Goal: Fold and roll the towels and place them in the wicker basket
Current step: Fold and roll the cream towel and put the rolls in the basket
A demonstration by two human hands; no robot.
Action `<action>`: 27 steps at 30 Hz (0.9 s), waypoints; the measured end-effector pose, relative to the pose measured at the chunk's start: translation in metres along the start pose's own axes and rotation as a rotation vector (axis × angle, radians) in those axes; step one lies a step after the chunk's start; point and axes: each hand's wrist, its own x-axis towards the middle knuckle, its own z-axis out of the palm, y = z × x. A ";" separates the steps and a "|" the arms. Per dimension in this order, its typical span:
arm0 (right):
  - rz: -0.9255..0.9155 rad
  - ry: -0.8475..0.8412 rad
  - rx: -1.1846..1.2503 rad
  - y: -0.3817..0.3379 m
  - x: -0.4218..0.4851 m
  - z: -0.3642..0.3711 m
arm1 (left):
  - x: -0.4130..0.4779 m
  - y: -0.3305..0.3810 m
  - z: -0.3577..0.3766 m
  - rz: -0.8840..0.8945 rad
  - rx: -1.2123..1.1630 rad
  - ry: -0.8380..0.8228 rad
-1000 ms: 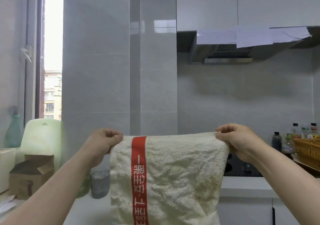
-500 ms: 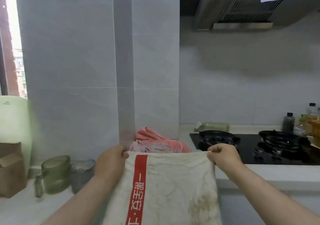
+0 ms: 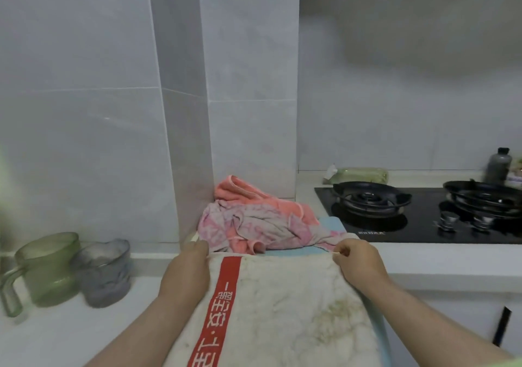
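Note:
A cream towel [image 3: 296, 310] with a red lettered stripe lies spread toward me over the counter. My left hand [image 3: 185, 273] grips its far left corner and my right hand [image 3: 357, 263] pinches its far right corner. Just beyond its far edge sits a crumpled heap: a pink patterned towel [image 3: 254, 225], a coral towel [image 3: 248, 194] behind it, and a light blue towel [image 3: 330, 225] underneath. The wicker basket is out of view.
A green mug [image 3: 46, 267] and a grey cup [image 3: 106, 272] stand on the white counter [image 3: 70, 335] at left. A black gas hob [image 3: 423, 214] with two burners lies at right, a dark bottle [image 3: 498, 164] and a wrapped packet [image 3: 357, 175] behind it. Tiled walls [image 3: 248, 69] close the back.
Both hands have lowered the cream towel from chest height down onto the counter. The view has tilted downward, bringing the towel heap and hob into sight.

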 end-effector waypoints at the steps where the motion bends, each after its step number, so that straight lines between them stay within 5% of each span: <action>1: 0.013 -0.007 -0.010 0.000 0.000 0.003 | 0.001 0.001 0.000 0.013 0.002 -0.026; 7: -0.056 -0.031 0.001 -0.007 -0.031 -0.015 | -0.017 0.009 -0.018 0.111 -0.026 -0.229; 11: -0.179 -0.111 -0.032 -0.015 -0.100 -0.046 | -0.058 0.047 -0.047 0.283 -0.191 -0.524; 16: -0.104 -0.274 0.238 -0.013 -0.190 -0.075 | -0.093 0.109 -0.044 0.483 -0.375 -0.781; 27: -0.007 -0.341 0.359 0.006 -0.231 -0.083 | -0.115 0.128 -0.004 0.570 -0.184 -0.801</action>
